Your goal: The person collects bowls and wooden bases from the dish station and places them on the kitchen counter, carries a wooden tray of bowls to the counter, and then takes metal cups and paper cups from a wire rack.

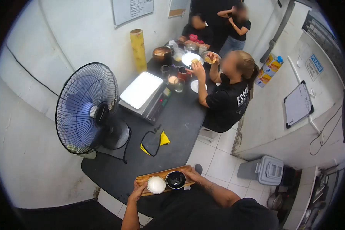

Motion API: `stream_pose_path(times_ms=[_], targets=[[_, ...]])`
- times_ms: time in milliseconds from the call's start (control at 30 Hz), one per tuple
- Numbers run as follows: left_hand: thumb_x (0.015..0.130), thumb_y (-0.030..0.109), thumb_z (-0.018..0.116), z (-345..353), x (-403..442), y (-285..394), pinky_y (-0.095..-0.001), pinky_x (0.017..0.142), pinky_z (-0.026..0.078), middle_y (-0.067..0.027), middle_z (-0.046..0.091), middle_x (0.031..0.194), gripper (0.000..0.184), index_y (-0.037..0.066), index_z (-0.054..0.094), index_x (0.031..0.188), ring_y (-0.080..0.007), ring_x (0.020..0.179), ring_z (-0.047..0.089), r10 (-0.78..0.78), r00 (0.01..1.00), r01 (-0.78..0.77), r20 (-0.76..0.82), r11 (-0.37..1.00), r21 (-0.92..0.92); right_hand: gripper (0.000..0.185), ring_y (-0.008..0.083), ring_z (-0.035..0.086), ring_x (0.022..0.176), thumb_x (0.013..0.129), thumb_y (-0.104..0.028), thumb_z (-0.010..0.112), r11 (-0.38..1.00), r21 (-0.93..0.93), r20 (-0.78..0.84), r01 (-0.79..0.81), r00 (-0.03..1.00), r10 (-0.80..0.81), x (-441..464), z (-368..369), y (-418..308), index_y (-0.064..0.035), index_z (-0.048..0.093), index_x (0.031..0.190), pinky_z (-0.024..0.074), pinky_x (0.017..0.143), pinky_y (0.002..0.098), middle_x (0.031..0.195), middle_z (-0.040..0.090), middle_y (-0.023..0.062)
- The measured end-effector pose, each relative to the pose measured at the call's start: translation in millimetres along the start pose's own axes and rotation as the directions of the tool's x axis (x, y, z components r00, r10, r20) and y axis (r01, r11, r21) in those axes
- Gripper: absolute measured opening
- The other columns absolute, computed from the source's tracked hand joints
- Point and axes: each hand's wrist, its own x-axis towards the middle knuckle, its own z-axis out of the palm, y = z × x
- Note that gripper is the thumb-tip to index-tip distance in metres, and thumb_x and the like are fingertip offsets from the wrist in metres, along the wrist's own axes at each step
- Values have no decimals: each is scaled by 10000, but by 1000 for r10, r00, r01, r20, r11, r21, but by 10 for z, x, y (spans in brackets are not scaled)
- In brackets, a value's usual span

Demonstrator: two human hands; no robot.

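Note:
Both my hands hold a long wooden tray (145,179) at the near end of the dark table. My left hand (137,190) is closed around its left end, and my right hand (193,175) grips the right end. Two round cups stand side by side on the tray. The left cup (156,184) has a white content or top; the right cup (176,179) is dark inside with a pale rim. What exactly they contain cannot be made out.
On the dark table (176,134) are a black-and-yellow strapped item (153,142), a weighing scale (145,96), a standing fan (92,111), and glasses and dishes. A seated person (230,92) eats at the right side; two people are farther back. A grey bin (270,170) stands right.

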Motion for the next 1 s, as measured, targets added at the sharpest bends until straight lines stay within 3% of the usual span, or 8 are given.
stream_pose_path(times_ms=[133, 233, 333, 433, 533, 667, 867, 1000], targets=[[841, 306, 867, 17, -143, 86, -454, 1175, 403, -192, 349, 1557, 1155, 87, 27, 1602, -334, 1444, 402, -59, 994, 76, 96, 981, -177, 678, 170, 625, 1121, 960, -495, 708, 981, 79, -4, 176, 984, -176, -124, -29, -12, -32, 476, 1397, 524, 961, 321, 1195, 652, 74], [859, 215, 852, 92, -263, 104, -467, 1129, 462, -182, 389, 1526, 1080, 130, 51, 1577, -339, 1398, 462, -93, 991, 114, 94, 962, -247, 722, 168, 599, 1189, 946, -477, 733, 996, 67, 13, 51, 999, -52, -29, -104, 236, -51, 422, 1439, 508, 1006, 325, 1292, 614, 81], [870, 225, 837, 131, -321, 96, -586, 1137, 424, -189, 367, 1538, 1087, 132, 18, 1578, -385, 1414, 428, -138, 988, 153, 73, 948, -279, 739, 185, 536, 1299, 924, -439, 772, 959, 280, 203, -40, 979, -19, 77, -129, 456, -67, 409, 1450, 459, 1083, 351, 1400, 543, 101], [878, 212, 828, 153, -391, 83, -577, 1129, 443, -193, 363, 1540, 1093, 146, -8, 1580, -383, 1410, 437, -101, 990, 128, 103, 942, -310, 819, 202, 468, 1380, 908, -410, 797, 945, 322, 356, -57, 932, -65, -330, -150, -272, -80, 338, 1501, 397, 1151, 375, 1462, 487, 114], [878, 175, 831, 163, -422, 99, -535, 1104, 484, -179, 411, 1501, 1015, 167, 65, 1544, -338, 1381, 480, -104, 992, 121, 76, 950, -288, 897, 219, 461, 1387, 906, -415, 798, 957, 271, 223, -102, 974, 40, -263, -117, -102, -66, 261, 1534, 373, 1171, 386, 1461, 484, 130], [875, 176, 834, 134, -423, 57, -518, 1114, 478, -184, 403, 1507, 1046, 165, 39, 1554, -340, 1382, 476, -42, 993, 75, 108, 944, -320, 942, 233, 447, 1397, 901, -417, 802, 955, 223, 292, -197, 948, 128, -653, -136, -795, -43, 219, 1539, 372, 1173, 391, 1485, 450, 153], [856, 201, 857, 114, -335, 8, -485, 1136, 455, -192, 389, 1523, 1163, 137, -48, 1583, -349, 1390, 463, -42, 992, 72, 117, 962, -263, 1005, 240, 422, 1407, 870, -484, 813, 983, 176, 186, -61, 982, 27, -106, -201, -74, -29, 216, 1539, 389, 1159, 377, 1507, 384, 174], [846, 234, 867, 150, -459, 19, -483, 1133, 452, -200, 387, 1521, 1181, 118, -47, 1585, -357, 1392, 459, -42, 996, 63, 82, 960, -272, 1239, 306, 326, 1462, 740, -643, 851, 991, 119, 191, -56, 981, 32, -226, -209, -167, -19, 184, 1576, 325, 1204, 403, 1532, 279, 188]])
